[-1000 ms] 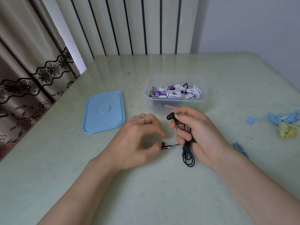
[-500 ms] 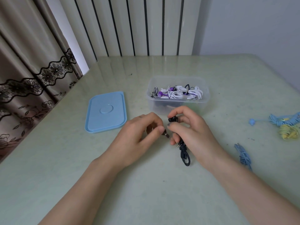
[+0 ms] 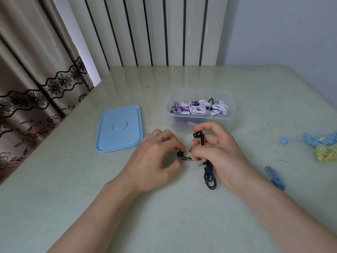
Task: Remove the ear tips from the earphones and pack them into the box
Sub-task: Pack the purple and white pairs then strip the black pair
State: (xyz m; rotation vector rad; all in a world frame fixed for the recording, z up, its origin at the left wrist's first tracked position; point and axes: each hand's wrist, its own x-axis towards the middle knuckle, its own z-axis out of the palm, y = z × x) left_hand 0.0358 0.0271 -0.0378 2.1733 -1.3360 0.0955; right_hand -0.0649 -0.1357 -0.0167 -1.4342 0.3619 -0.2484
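Left hand (image 3: 155, 161): pinched on one black earbud (image 3: 180, 154).
Right hand (image 3: 218, 154): clamped on the earphones (image 3: 209, 178); second earbud (image 3: 197, 134) above its fingers.
Box (image 3: 231, 114): just behind both hands.
Hidden: ear tip unclear between fingertips.

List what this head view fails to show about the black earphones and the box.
- Ear tip on the earbud at the left hand: too small, partly behind fingertips.
- Right hand's grip on the black cable: palm covers the bundle's upper part.
- Lower contents of the clear box: frosted wall and right fingers hide them.
- Blue and yellow cables: cut off by the right edge.
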